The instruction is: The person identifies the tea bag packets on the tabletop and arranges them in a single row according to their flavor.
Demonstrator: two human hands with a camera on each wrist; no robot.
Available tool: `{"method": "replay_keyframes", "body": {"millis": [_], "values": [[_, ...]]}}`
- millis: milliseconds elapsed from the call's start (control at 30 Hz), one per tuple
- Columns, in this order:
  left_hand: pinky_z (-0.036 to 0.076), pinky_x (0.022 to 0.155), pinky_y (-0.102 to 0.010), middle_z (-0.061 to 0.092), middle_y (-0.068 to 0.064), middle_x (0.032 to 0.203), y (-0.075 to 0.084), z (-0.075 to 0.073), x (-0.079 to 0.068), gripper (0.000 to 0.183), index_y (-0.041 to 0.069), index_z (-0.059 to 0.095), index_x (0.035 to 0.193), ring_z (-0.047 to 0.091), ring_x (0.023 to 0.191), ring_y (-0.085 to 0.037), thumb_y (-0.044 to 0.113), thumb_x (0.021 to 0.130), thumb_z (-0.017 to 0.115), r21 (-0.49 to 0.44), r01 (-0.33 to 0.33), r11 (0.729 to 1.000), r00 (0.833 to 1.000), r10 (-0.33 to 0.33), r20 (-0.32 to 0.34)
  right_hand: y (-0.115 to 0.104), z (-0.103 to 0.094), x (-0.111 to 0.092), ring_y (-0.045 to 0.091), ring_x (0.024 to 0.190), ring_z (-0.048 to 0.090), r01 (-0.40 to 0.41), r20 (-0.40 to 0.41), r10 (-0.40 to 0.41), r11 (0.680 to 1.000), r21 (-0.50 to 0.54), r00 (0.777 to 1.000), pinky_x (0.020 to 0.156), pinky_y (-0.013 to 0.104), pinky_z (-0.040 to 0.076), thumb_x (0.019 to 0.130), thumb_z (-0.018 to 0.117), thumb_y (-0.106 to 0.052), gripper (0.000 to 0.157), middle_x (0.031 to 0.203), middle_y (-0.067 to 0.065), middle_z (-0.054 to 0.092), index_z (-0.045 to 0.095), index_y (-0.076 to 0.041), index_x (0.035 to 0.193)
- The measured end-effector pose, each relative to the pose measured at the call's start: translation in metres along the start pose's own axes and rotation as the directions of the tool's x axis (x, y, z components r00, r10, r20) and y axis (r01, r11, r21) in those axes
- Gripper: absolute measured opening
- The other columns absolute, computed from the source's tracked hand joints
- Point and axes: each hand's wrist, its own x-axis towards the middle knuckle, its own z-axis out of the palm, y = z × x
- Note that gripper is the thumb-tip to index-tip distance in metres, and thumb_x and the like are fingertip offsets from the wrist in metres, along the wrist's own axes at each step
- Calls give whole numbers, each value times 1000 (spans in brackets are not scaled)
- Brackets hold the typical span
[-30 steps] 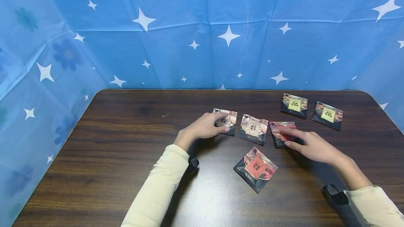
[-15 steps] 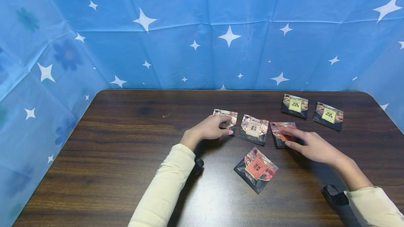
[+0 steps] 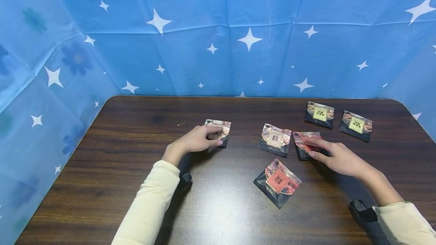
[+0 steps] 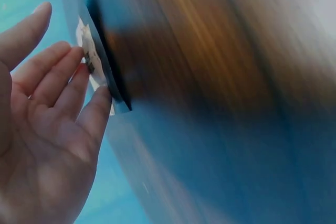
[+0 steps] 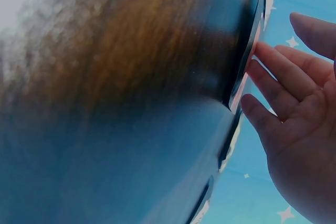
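Note:
My left hand (image 3: 194,140) rests its fingertips on a small black sachet with a cream label (image 3: 225,128), left of the others. In the left wrist view its fingers extend onto the sachet's face (image 4: 90,45), and the thumb stands apart from it. The right hand (image 3: 342,158) touches a black sachet with a red label (image 3: 298,143), partly hidden by the fingers; the right wrist view shows the thumb held away. Between the hands lies another cream-labelled sachet (image 3: 275,141). A second red-labelled sachet (image 3: 277,182) lies turned at an angle nearer the front.
Two sachets with yellow-green labels, one sachet (image 3: 319,114) and another sachet (image 3: 355,125), lie at the back right of the dark wooden table (image 3: 136,135). Behind the table's far edge hangs a blue cloth (image 3: 190,59) with white stars.
The left hand has slid its cream-labelled sachet to the left, widening the gap to the second cream-labelled one. The right hand has stayed on the red-labelled sachet.

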Motion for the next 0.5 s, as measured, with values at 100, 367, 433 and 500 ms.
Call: {"method": "replay_keyframes", "body": {"millis": [100,367,433,500], "values": [[33,97,-41,45,-11,136,-17,-10,-17,52,5,44,136,43,121,-26,27,91,57,-23,23,999,1000,-23,-20,0,0,0,44,117,41,1,-3,-1,1000,-5,1000,87,58,34,95,48,-35,50,133,25,42,43,-7,136],[36,92,-47,49,-13,131,-59,-33,-61,53,8,45,136,44,119,-31,32,91,57,-73,94,993,994,-98,-46,1,0,0,44,117,41,-6,-1,6,1000,4,1000,87,58,34,95,48,-36,50,133,24,43,42,-8,137],[41,83,-43,57,-16,116,-69,-37,-70,52,9,45,136,53,101,-30,32,91,57,-87,114,990,991,-119,-54,1,0,0,44,117,40,-9,1,9,1000,5,1000,87,58,34,95,47,-36,50,134,24,42,42,-8,137],[41,75,-38,58,-14,107,-76,-41,-79,51,9,46,135,52,89,-25,33,91,57,-90,131,987,988,-137,-68,1,0,0,44,117,40,-8,1,8,1000,7,1000,88,58,33,95,48,-35,50,134,24,42,42,-8,137]]}}
